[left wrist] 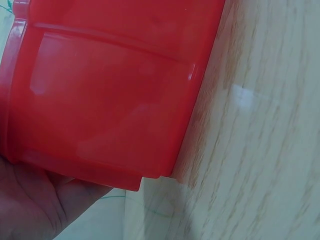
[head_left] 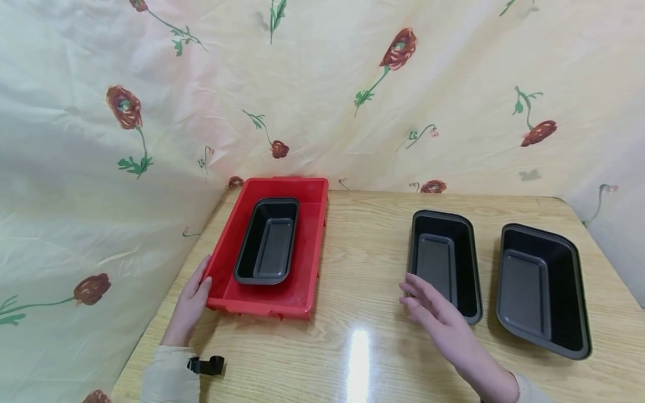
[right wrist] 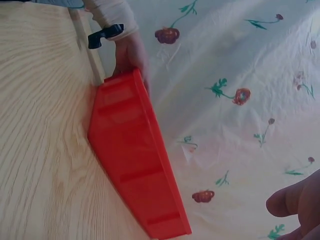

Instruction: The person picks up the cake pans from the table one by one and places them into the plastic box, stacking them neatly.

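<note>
A shallow red tray [head_left: 307,252] lies at the left of the table with a black loaf pan [head_left: 274,246] inside it. My left hand [head_left: 188,302] holds the tray's near left corner, thumb at the rim and fingers along the outer side. The left wrist view shows the palm against the tray's edge, with part of the fingers hidden behind it. Over at the right, my right hand [head_left: 448,330] has its fingers extended and grips nothing. It overlaps the near left edge of a second black loaf pan [head_left: 435,252] in the head view.
A third black loaf pan [head_left: 524,291] sits at the far right, beside the second one. The wooden table [head_left: 368,252] meets a flowered cloth [head_left: 322,112] at its back and left. A black strap [head_left: 205,365] is on the left sleeve.
</note>
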The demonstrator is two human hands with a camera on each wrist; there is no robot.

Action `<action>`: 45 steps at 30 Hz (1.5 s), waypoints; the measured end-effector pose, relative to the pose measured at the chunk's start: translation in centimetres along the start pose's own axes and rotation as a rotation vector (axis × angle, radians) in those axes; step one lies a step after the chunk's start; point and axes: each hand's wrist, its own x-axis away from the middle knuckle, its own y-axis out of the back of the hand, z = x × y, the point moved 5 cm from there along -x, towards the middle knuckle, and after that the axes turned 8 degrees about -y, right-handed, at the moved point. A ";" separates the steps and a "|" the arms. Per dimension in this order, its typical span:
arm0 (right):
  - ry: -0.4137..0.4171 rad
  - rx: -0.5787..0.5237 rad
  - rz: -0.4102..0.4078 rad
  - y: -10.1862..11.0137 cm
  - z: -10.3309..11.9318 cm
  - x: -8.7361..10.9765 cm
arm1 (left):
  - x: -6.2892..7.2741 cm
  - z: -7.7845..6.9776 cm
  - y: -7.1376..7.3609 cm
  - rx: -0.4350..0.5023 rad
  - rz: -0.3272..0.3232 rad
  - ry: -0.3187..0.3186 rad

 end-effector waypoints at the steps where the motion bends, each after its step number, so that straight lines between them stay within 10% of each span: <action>1: 0.002 0.011 -0.010 0.3 -0.1 0.1 | 0.0 0.0 0.0 -0.002 0.001 0.000; 25: -0.046 0.190 -0.207 7.5 -4.2 1.7 | 0.2 0.4 0.2 -0.013 -0.002 0.001; 45: -0.246 0.297 -0.278 10.5 -7.1 2.5 | 0.0 0.1 0.1 0.002 0.001 0.006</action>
